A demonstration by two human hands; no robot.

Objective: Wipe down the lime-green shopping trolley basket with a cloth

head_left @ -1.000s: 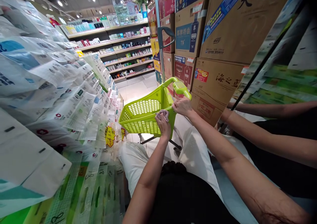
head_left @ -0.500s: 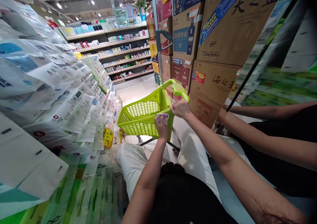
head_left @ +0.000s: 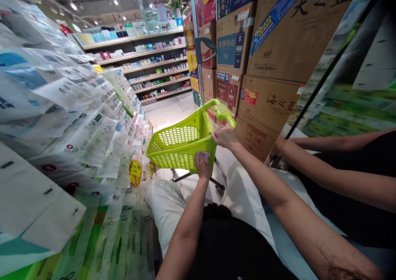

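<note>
A lime-green shopping cart (head_left: 173, 158) with a perforated basket stands in front of my knees. My left hand (head_left: 202, 167) presses a crumpled greyish-pink cloth (head_left: 203, 155) against the near side of the basket, close to its handle-end corner. Higher up, my right hand (head_left: 224, 136) is closed around the rim at the corner below the cart's green handle (head_left: 225, 115). Nothing shows inside the visible part of the basket. The fingertips of my right hand are partly hidden behind the rim.
Plastic-wrapped tissue packs (head_left: 83, 135) are piled close on my left. Cardboard cartons (head_left: 269, 94) rise on the right, beside a mirror (head_left: 349, 119) that reflects my arms. A metal pole with a dark grip (head_left: 206, 50) stands behind the cart. Stocked shelves (head_left: 154, 61) line the back.
My left hand has slid the cloth down the basket's side, from just at the rim to lower on the wall. My right hand stays on the rim, and the cart has barely moved.
</note>
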